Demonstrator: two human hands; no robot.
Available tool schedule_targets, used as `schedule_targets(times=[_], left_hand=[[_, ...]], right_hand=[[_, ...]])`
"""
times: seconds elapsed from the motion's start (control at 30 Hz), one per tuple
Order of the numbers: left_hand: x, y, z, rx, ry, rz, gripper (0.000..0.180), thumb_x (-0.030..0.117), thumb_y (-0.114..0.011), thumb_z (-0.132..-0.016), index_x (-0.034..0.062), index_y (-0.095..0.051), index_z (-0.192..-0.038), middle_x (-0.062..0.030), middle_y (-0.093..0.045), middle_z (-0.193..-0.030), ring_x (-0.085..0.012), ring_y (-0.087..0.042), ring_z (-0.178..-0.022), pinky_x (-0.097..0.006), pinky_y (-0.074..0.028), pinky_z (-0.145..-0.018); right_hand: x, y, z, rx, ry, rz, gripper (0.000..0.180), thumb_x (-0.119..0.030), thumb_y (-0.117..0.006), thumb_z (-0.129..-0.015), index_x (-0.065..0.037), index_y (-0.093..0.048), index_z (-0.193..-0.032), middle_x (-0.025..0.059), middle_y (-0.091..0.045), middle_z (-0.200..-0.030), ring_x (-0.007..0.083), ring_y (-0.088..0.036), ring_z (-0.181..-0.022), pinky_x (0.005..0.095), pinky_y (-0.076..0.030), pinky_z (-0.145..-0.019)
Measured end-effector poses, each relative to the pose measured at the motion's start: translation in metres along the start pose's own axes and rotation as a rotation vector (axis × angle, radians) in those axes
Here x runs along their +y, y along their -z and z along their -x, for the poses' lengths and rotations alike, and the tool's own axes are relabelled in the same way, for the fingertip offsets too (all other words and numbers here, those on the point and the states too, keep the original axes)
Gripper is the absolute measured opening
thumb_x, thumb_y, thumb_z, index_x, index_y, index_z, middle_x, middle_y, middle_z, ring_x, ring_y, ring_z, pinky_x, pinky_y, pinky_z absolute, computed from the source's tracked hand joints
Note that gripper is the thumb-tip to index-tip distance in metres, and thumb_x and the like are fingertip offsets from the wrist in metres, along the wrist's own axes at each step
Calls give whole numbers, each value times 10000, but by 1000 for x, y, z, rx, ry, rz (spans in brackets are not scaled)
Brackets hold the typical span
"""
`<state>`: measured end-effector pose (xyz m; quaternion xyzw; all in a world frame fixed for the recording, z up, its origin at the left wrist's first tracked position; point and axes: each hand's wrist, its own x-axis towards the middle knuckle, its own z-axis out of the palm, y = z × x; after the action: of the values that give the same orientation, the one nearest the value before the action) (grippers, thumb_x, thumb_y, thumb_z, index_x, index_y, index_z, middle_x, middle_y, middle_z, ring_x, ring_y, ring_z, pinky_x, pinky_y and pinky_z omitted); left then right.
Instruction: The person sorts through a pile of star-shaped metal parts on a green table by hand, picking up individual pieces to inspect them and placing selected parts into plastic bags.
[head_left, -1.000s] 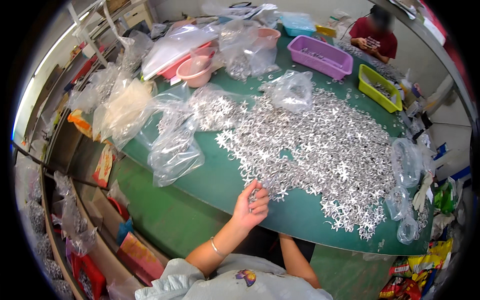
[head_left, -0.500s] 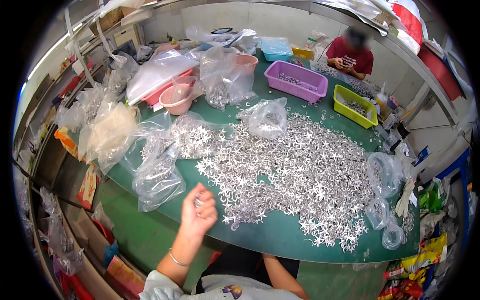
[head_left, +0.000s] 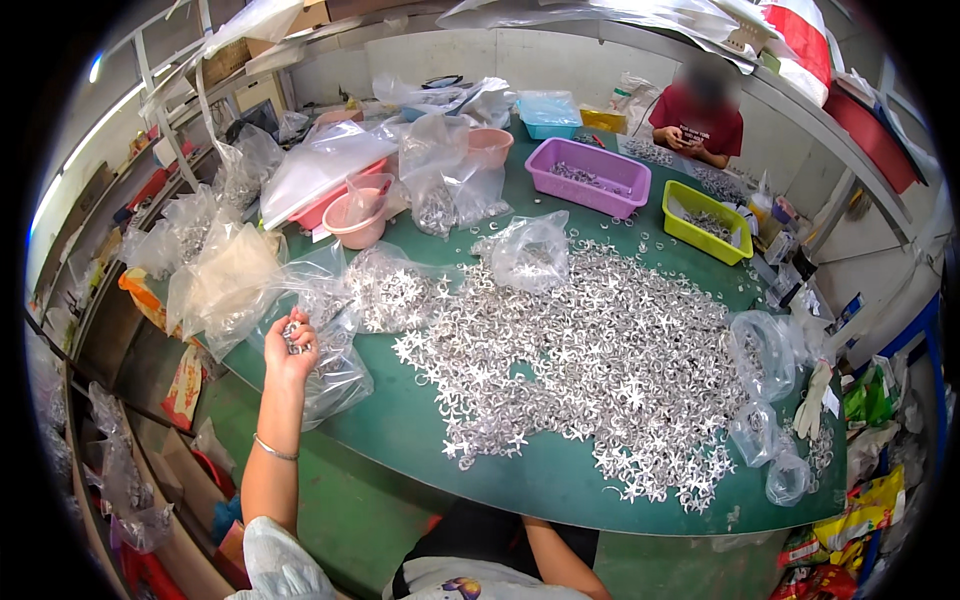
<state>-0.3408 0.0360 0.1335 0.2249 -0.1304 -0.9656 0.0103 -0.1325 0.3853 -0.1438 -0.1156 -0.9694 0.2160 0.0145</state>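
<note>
Head | left grip (head_left: 290,352) curled around silver pieces (head_left: 295,336) | shifted leftward, near clear bag (head_left: 342,385)

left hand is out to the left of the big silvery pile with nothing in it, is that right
Not quite: the head view shows small silvery pieces held in the left hand. It is indeed out to the left of the big silvery pile.

Left hand (head_left: 290,347): fingers (head_left: 308,338) curled inward, wrist (head_left: 286,378) nearly straight, forearm (head_left: 274,490) extended forward. Right forearm (head_left: 562,560): low, hand hidden.
</note>
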Motion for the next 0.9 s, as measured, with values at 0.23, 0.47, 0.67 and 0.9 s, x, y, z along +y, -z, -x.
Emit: schedule_targets(times=[0.23,0.47,0.67,0.9], left_hand=[[23,6,-38,30,34,-82,159,123,-476,-934,30,-556,-1036,-113,-575,-822,-120,-450,-548,-225,-346,-426],[53,22,-68,164,-66,-167,127,81,-468,-909,27,-535,-1003,-114,-590,-809,-111,-452,-533,-213,-349,-414],[51,31,-62,115,-35,-262,139,104,-476,-901,-19,-519,-949,-100,-575,-754,-135,-481,-539,-246,-368,-425],[45,18,-46,183,41,-367,132,97,-420,-916,-13,-487,-947,-119,-557,-777,-129,-454,-517,-221,-340,-388]], right_hand=[[5,3,-1,7,-6,-6,353,-196,-529,-963,24,-575,-1235,190,-576,-1278,294,-530,-1196,437,-409,-1025],[-2,3,-3,1,33,-15,353,-196,-527,-965,25,-574,-1236,188,-575,-1281,290,-529,-1199,433,-408,-1026],[3,9,0,27,38,14,352,-196,-527,-968,27,-573,-1237,185,-575,-1284,286,-528,-1202,430,-408,-1028],[4,15,-2,35,18,51,352,-195,-525,-970,28,-572,-1238,183,-574,-1288,281,-527,-1204,427,-408,-1029]])
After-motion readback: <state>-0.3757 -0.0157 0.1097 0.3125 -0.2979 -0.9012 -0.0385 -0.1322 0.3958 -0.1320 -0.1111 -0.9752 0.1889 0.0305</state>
